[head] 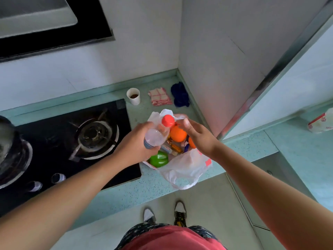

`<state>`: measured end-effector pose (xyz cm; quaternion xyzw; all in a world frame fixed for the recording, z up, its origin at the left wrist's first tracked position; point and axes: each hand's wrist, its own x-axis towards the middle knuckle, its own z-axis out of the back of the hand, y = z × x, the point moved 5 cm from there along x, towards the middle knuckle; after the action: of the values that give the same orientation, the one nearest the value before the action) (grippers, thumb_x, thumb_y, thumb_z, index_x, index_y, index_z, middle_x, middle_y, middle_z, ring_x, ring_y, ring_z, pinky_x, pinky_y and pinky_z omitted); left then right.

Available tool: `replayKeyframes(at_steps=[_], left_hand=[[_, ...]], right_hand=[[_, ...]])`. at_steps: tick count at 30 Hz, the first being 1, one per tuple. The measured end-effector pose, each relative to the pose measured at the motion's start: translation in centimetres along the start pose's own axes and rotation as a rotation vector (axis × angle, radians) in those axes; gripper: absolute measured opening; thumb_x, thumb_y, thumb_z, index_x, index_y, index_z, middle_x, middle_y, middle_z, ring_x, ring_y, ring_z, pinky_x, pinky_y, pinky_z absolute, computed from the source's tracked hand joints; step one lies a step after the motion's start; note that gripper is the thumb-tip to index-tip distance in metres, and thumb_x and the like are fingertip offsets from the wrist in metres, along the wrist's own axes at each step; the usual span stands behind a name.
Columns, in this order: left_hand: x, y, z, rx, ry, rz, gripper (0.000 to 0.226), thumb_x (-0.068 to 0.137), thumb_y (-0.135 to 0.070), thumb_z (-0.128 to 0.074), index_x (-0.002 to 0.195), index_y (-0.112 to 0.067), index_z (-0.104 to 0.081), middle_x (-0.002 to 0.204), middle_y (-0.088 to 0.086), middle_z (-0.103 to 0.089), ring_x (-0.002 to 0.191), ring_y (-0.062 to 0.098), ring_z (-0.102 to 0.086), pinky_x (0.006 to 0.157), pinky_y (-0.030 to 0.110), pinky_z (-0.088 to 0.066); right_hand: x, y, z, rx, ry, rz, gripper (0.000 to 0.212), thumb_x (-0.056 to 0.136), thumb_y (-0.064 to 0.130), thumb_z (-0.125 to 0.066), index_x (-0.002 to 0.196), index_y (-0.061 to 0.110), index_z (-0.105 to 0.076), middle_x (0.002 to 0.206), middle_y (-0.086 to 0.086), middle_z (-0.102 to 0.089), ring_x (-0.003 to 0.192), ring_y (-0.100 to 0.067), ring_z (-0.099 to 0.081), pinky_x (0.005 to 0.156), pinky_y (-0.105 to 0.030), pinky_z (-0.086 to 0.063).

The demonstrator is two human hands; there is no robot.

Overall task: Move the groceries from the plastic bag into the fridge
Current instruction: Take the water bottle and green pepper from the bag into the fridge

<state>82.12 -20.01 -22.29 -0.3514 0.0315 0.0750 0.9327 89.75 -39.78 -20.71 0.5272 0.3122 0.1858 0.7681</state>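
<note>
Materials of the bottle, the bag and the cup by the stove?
The bottle looks like clear glossy plastic: see-through body with highlights. The bag is thin translucent plastic film, crumpled and limp. The cup is matte white, probably paper; unsure.

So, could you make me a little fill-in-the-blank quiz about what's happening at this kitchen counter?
1. The left hand grips a clear bottle whose cap is ____.
2. The pepper lying in the plastic bag is ____.
3. The crumpled cloth in the far corner of the counter is dark ____.

Missing words: red; green; blue.
</note>
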Motion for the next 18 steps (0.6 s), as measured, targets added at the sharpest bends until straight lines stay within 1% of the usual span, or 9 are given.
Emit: replayKeyframes(at_steps=[2,3,5,6,8,11,14,16,18], left_hand=[[-1.4,0.4,1.5,-0.127,-0.059,0.017,0.063,0.073,-0.035,-0.081,0.127,-0.034,-0.049,0.12,-0.012,-0.059,0.106,0.002,-0.058,0.087,0.031,-0.049],[-2.1,0.5,2.1,-0.174,-0.082,0.024,0.062,0.074,-0.036,-0.08,0.128,-0.033,-0.049,0.12,-0.013,-0.06,0.107,0.0,-0.057,0.088,0.03,-0.049],[-3.1,0.7,3.0,-0.26,-0.118,0.026,0.063,0.075,-0.043,-0.077,0.13,-0.034,-0.048,0.122,-0.013,-0.06,0.112,0.003,-0.058,0.092,0.035,-0.052],[-3.6,0.8,3.3,-0.289,-0.142,0.023,0.064,0.074,-0.046,-0.076,0.131,-0.035,-0.048,0.124,-0.013,-0.059,0.114,0.005,-0.058,0.093,0.038,-0.052],[-4.1,1.0,3.8,-0.322,-0.202,0.021,0.069,0.074,-0.05,-0.073,0.135,-0.033,-0.045,0.13,-0.012,-0.056,0.119,0.008,-0.056,0.097,0.042,-0.052],[-4.5,1.4,4.3,-0.365,-0.261,0.03,0.072,0.076,-0.051,-0.072,0.138,-0.031,-0.043,0.133,-0.008,-0.055,0.12,0.01,-0.056,0.098,0.045,-0.052],[-4.8,2.1,4.3,-0.383,-0.276,0.038,0.072,0.077,-0.052,-0.071,0.139,-0.031,-0.042,0.135,-0.005,-0.054,0.122,0.012,-0.056,0.099,0.045,-0.052],[-4.9,2.7,4.2,-0.386,-0.277,0.046,0.072,0.077,-0.052,-0.072,0.139,-0.031,-0.042,0.137,-0.005,-0.053,0.123,0.012,-0.055,0.1,0.045,-0.051],[-4.9,3.1,3.8,-0.387,-0.266,0.052,0.072,0.077,-0.051,-0.072,0.139,-0.032,-0.042,0.135,-0.006,-0.053,0.122,0.012,-0.055,0.1,0.045,-0.051]], right_hand=[[0.0,0.1,-0.1,-0.07,-0.009,0.039,0.032,0.102,0.05,-0.04,0.12,0.036,-0.062,0.111,0.027,-0.062,0.097,0.015,-0.06,0.08,-0.007,-0.042],[0.1,0.1,-0.1,-0.157,-0.033,0.075,0.031,0.104,0.044,-0.045,0.125,0.031,-0.062,0.117,0.02,-0.063,0.102,0.008,-0.06,0.085,-0.013,-0.041],[0.5,-0.3,-0.2,-0.427,-0.059,0.185,0.036,0.1,0.034,-0.055,0.134,0.022,-0.06,0.132,0.002,-0.06,0.114,-0.011,-0.053,0.093,-0.023,-0.036],[0.6,-0.5,-0.6,-0.54,-0.05,0.233,0.044,0.095,0.035,-0.058,0.136,0.021,-0.057,0.137,-0.003,-0.058,0.12,-0.017,-0.05,0.096,-0.027,-0.036],[0.8,-1.0,-1.2,-0.666,-0.037,0.237,0.057,0.088,0.043,-0.059,0.142,0.024,-0.05,0.143,-0.004,-0.053,0.131,-0.025,-0.043,0.102,-0.036,-0.037],[0.9,-1.6,-2.0,-0.754,-0.051,0.211,0.064,0.088,0.05,-0.055,0.148,0.032,-0.039,0.144,-0.003,-0.05,0.134,-0.028,-0.039,0.105,-0.045,-0.042],[1.4,-2.4,-3.0,-0.825,-0.017,0.136,0.062,0.093,0.051,-0.053,0.15,0.041,-0.03,0.142,-0.003,-0.05,0.131,-0.028,-0.04,0.103,-0.046,-0.042],[2.1,-3.1,-4.0,-0.894,0.026,0.09,0.062,0.095,0.053,-0.052,0.15,0.041,-0.027,0.142,-0.004,-0.051,0.129,-0.03,-0.042,0.101,-0.046,-0.042],[3.1,-3.9,-5.6,-0.958,0.104,0.04,0.065,0.095,0.048,-0.054,0.151,0.035,-0.025,0.147,-0.007,-0.048,0.129,-0.034,-0.043,0.1,-0.049,-0.044]])
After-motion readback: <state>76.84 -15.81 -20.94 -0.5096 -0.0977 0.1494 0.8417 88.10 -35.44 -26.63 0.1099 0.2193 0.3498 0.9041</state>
